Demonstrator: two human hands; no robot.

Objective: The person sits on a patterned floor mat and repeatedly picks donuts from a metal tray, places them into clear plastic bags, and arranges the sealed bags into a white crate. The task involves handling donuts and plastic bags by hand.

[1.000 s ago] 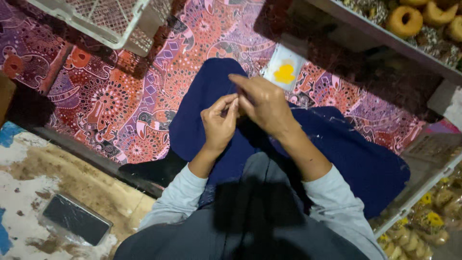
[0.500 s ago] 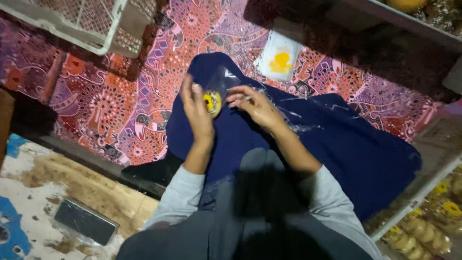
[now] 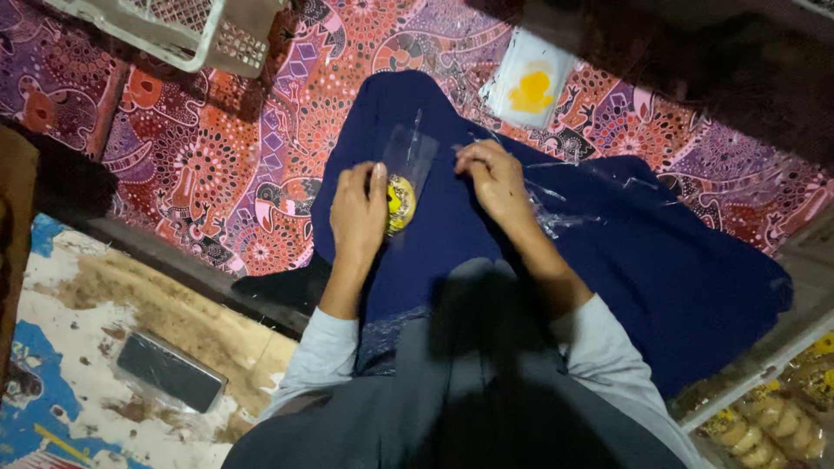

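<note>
My left hand holds a small clear plastic bag with a yellow printed label, pinched near its lower part over my lap. A dark blue cloth covers my lap. My right hand rests on the cloth just right of the bag, fingers curled on more loose clear plastic wrappers. Whether it grips one I cannot tell for sure.
A stack of clear bags with yellow prints lies on the patterned red-purple mat ahead. A white plastic basket stands at the top left. A dark phone lies on the worn floor. Packed round pastries sit at the lower right.
My hands have parted: the left one now holds the labelled bag alone, lower over my lap, and the right hand has moved right onto the loose wrappers.
</note>
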